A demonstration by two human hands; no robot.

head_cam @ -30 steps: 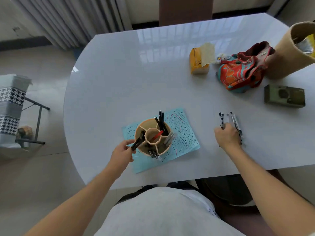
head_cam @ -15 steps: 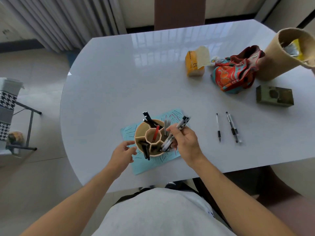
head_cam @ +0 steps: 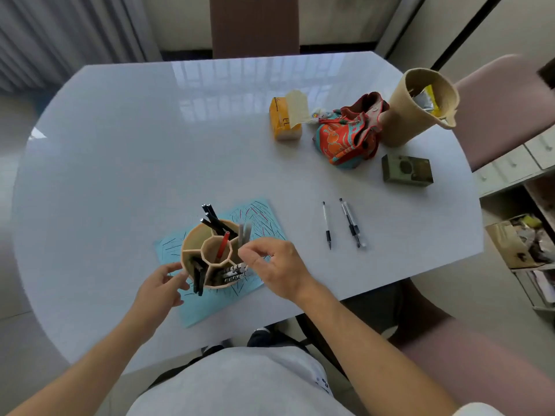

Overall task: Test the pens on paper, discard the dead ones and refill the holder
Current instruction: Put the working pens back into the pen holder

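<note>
- the right hand (head_cam: pixel 276 267) hangs over the near right rim of the pen holder (head_cam: pixel 210 256), thumb and forefinger nearly meeting; whether they pinch anything cannot be told, and the other fingers curl loosely.
- just under its fingertips a bunch of clear pens (head_cam: pixel 235 271) leans out of the holder's near right compartment.
- the left hand (head_cam: pixel 160 288) cups the holder's near left wall, thumb and fingertips touching it.
- the holder is tan and round, with a centre cell ringed by outer compartments; it stands on a light blue paper (head_cam: pixel 255 217) covered in scribbled test strokes.
- a red pen (head_cam: pixel 222 246) stands in the centre cell, black pens (head_cam: pixel 211 219) lean from the far compartment, two grey ones (head_cam: pixel 244 234) rise on the right side, and a black pen (head_cam: pixel 198 276) tilts out over the near left wall.
- three pens (head_cam: pixel 345 222) lie loose on the white table (head_cam: pixel 120 151) to the right of the paper, well apart from the holder.
- further back sit a yellow tissue pack (head_cam: pixel 283 120), a red patterned pouch (head_cam: pixel 350 132), a woven basket (head_cam: pixel 420 106) and a small green box (head_cam: pixel 407 171).
</note>
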